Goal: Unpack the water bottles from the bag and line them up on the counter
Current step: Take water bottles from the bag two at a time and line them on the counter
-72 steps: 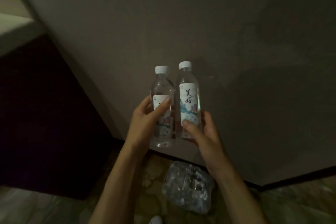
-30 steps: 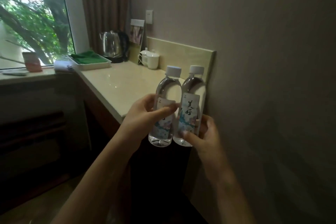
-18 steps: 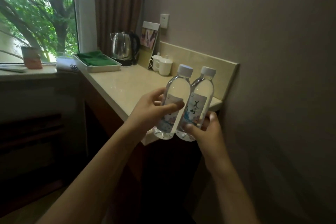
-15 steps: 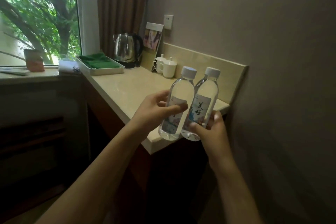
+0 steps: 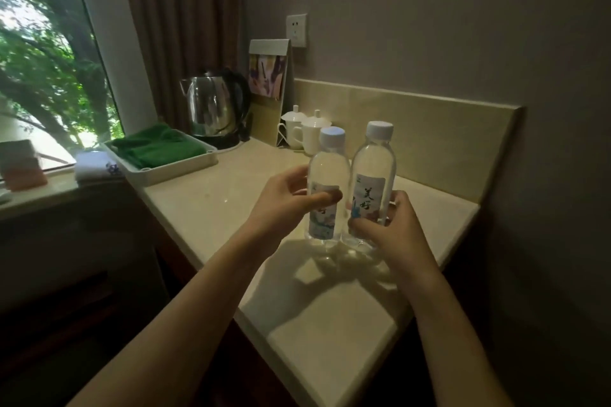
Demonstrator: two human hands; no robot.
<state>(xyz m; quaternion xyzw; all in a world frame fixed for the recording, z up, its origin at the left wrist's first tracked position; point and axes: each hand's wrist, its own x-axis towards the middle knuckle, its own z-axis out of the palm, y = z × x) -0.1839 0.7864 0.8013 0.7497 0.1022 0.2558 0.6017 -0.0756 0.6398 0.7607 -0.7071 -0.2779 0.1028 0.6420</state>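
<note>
The left hand [image 5: 284, 205] is gripping the left water bottle [image 5: 325, 188], thumb curled across its label, while the right hand [image 5: 391, 228] is clamping fingers and thumb round the right water bottle [image 5: 372, 185]. The two are touching, upright, just above the beige counter [image 5: 330, 324]. The right label is showing 美好 (the left one is mostly covered). At 11 o'clock a steel kettle [image 5: 213, 106] is standing.

two bottles [image 5: 327, 188], two cups [image 5: 312, 137], one kettle [image 5: 213, 106]
</note>
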